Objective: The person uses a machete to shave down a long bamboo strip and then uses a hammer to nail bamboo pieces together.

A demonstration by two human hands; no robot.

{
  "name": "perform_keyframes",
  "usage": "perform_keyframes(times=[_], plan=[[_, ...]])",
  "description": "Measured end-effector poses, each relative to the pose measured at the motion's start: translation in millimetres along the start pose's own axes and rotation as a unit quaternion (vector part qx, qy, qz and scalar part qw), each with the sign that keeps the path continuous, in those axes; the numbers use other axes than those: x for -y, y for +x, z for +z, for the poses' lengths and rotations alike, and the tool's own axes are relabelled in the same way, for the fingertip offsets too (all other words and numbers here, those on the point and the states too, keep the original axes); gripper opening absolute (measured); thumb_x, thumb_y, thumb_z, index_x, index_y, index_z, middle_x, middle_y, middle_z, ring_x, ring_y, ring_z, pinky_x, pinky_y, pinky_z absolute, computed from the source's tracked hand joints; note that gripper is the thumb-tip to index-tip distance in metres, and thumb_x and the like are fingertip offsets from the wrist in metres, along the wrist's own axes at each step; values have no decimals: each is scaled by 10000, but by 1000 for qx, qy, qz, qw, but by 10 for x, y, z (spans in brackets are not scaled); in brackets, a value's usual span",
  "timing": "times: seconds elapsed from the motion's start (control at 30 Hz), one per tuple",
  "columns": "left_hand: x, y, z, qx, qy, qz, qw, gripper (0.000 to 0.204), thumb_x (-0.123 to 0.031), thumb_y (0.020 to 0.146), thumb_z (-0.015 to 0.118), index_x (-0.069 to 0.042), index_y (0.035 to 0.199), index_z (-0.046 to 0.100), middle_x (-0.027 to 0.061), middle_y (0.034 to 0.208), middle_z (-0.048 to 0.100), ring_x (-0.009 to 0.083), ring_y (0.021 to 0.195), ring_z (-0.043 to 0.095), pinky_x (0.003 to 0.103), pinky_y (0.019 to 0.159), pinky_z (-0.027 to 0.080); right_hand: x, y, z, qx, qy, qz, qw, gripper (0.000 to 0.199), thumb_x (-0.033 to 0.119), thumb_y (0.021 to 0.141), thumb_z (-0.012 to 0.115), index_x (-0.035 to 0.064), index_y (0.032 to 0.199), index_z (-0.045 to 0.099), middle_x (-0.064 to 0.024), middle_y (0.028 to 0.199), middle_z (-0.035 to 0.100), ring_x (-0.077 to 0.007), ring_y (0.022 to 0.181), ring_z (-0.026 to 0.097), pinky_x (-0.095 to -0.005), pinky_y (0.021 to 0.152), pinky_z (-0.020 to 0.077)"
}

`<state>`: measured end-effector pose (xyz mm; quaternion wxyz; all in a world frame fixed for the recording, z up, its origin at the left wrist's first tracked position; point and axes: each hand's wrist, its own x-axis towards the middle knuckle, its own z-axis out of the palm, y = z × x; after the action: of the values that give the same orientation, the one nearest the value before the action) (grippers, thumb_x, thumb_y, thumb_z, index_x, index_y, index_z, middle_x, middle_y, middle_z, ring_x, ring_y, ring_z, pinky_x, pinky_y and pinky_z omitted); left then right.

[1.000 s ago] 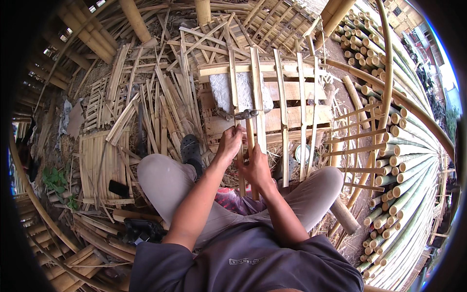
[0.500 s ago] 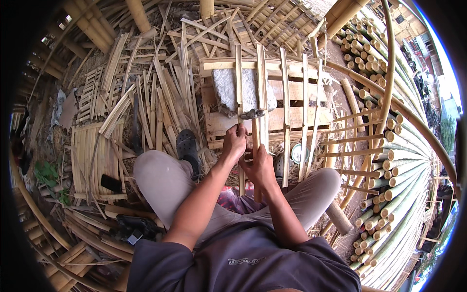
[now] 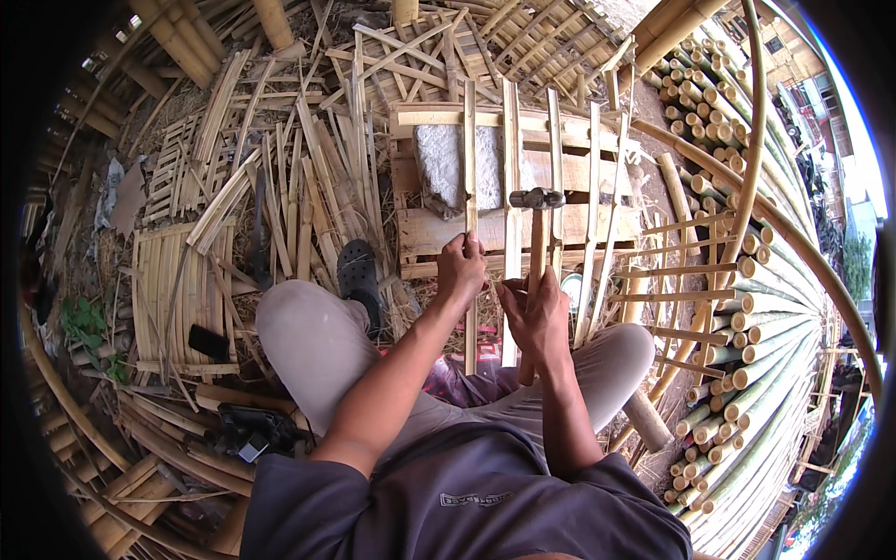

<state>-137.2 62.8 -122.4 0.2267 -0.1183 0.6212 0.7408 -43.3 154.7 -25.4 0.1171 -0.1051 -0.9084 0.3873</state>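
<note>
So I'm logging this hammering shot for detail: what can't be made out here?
Head view only:
- Any nail under the left hand: its fingers cover that spot on the bamboo slat.
- The hammer handle's middle: wrapped by the right hand.
- The slats' lower ends: hidden behind both hands and the knees.
- The black object by the left thigh: too small to identify.

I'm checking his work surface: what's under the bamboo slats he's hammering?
Under the slats lie wooden crossbars and a grey stone slab. What supports these is covered. The right hand holds the hammer; the left hand steadies a slat.
</note>
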Motion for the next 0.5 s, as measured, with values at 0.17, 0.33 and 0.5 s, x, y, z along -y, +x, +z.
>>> perform_keyframes(times=[0.17, 0.33, 0.5], plan=[[33, 15, 10, -6, -3, 5, 1000, 351, -328, 1087, 408, -65, 873, 500, -9, 624, 445, 85, 467, 412, 258, 428, 405, -10, 13, -1, -2, 13, 24, 1000, 330, 117, 852, 762, -45, 894, 478, -217, 820, 728, -333, 691, 734, -370, 578, 572], [4, 20, -30, -6, 23, -16, 1000, 365, -347, 1086, 407, -66, 871, 498, -7, 606, 439, 91, 467, 418, 256, 423, 389, -27, -23, 24, 34, 3, 54, 998, 336, 125, 857, 757, -59, 908, 481, -226, 824, 728, -334, 703, 737, -371, 595, 581], [6, 34, -48, 2, 0, -19, 1000, 378, -371, 1082, 409, -73, 867, 499, -10, 598, 449, 95, 456, 429, 262, 406, 376, -78, -38, 76, 36, 25, 40, 998, 343, 130, 859, 756, -63, 905, 477, -231, 824, 726, -339, 706, 737, -378, 605, 584]])
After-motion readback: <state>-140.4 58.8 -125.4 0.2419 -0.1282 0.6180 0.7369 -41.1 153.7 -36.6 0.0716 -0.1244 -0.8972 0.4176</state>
